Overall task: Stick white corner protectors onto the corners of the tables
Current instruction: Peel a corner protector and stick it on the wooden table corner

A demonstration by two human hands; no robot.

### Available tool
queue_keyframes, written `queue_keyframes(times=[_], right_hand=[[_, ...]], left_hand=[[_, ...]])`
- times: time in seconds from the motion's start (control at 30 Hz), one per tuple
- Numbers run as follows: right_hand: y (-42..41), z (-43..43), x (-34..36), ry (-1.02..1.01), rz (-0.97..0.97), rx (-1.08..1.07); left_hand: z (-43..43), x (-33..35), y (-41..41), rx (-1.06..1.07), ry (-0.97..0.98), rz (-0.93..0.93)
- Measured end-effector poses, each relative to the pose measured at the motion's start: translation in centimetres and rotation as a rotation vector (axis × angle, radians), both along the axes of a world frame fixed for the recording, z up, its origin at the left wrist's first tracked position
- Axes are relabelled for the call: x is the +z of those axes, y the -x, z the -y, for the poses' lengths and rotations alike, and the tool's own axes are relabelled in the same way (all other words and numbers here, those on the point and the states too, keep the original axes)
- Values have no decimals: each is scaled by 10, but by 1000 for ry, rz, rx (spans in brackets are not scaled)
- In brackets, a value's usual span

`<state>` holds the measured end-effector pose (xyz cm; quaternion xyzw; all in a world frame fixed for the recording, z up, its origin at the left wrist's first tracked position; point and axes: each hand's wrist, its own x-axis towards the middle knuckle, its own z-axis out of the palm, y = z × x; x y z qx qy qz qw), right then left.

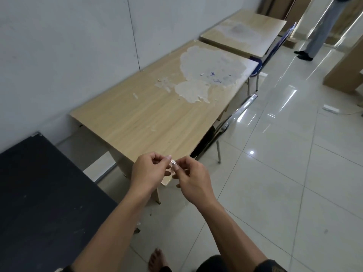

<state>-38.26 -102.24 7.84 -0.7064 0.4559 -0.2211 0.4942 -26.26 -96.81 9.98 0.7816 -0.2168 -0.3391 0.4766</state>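
Observation:
A light wooden table (149, 118) with patches of peeled surface stands along the wall. Over its near right corner (167, 182), my left hand (149, 169) and my right hand (191, 177) are held close together. Both pinch a small, pale, translucent corner protector (173, 163) between their fingertips, just above the corner. The piece is tiny and partly hidden by my fingers. A second wooden table (245, 30) stands farther along the wall.
A black table (39, 193) is at the near left. Two metal-framed chairs (235, 118) are pushed in at the right side of the wooden tables. A person's legs (318, 32) stand at the far right on the glossy tiled floor. My bare foot (157, 260) is below.

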Motion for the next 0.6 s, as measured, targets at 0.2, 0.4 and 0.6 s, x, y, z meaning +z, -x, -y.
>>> queue_keyframes(times=[0.2,0.4,0.6], right_hand=[[-21,35,-14,-452,207,-102],[-48,75,-32,-898,296,-60],[-63,115,-40,-980,164,219]], left_hand=[[11,-16,-18,43,-121,56],[29,-33,-21,159,-219,9],[63,-40,-14,489,-198,23]])
